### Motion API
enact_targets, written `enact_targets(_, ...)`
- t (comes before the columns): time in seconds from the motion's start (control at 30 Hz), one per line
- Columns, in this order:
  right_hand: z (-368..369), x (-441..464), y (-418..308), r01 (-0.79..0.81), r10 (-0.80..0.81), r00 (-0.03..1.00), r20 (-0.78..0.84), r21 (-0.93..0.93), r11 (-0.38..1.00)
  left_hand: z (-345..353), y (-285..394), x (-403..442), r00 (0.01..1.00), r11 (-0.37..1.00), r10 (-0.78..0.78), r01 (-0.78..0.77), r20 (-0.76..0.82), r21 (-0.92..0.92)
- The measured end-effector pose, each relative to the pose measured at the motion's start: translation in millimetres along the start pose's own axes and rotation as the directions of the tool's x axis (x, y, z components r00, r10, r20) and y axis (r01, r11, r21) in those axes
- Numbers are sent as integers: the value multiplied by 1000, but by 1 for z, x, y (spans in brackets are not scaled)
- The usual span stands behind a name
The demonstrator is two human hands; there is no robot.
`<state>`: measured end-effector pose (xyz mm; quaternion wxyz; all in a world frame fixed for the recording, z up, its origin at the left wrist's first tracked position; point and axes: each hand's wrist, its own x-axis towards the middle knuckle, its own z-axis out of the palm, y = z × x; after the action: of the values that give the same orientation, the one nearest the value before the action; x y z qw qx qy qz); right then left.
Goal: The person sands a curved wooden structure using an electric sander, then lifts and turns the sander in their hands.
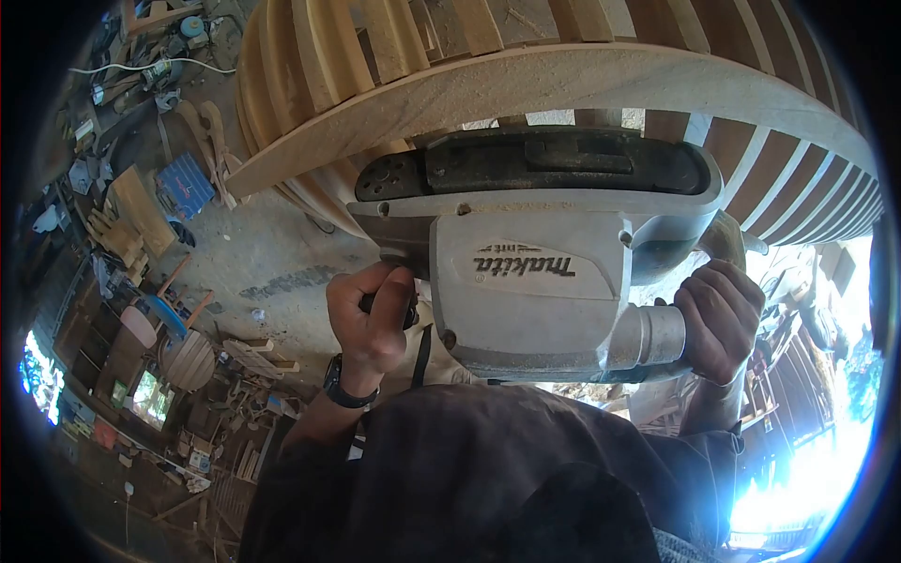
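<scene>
Head camera, looking down past a dark shirt: a grey-and-black Makita power tool (530, 281) spans the centre, lettering upside down. The left hand (371, 319), wearing a dark wristwatch (345, 385), curls tightly around its black knob (408, 305). The right hand (720, 319) is closed on the opposite end, beside a round port (657, 335); the exact part gripped is hidden. Just beyond lies a curved wooden board (554, 80) edging rows of slats (380, 38); whether the tool touches it, I cannot tell.
</scene>
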<state>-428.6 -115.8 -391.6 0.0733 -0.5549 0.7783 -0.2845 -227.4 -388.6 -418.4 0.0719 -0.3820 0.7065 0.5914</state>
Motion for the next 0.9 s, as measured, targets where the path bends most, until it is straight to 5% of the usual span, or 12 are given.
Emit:
enact_targets(0.4,23,-10,-8,44,-48,998,48,78,996,-5,-32,-22,996,996,55,-50,-67,69)
enact_targets(0.6,23,-16,-11,54,-60,994,91,69,996,6,-43,-34,995,999,-54,54,-89,-5)
enact_targets(0.9,-3,-7,7,51,-51,998,22,9,999,18,-15,-14,980,943,192,-171,-46,286)
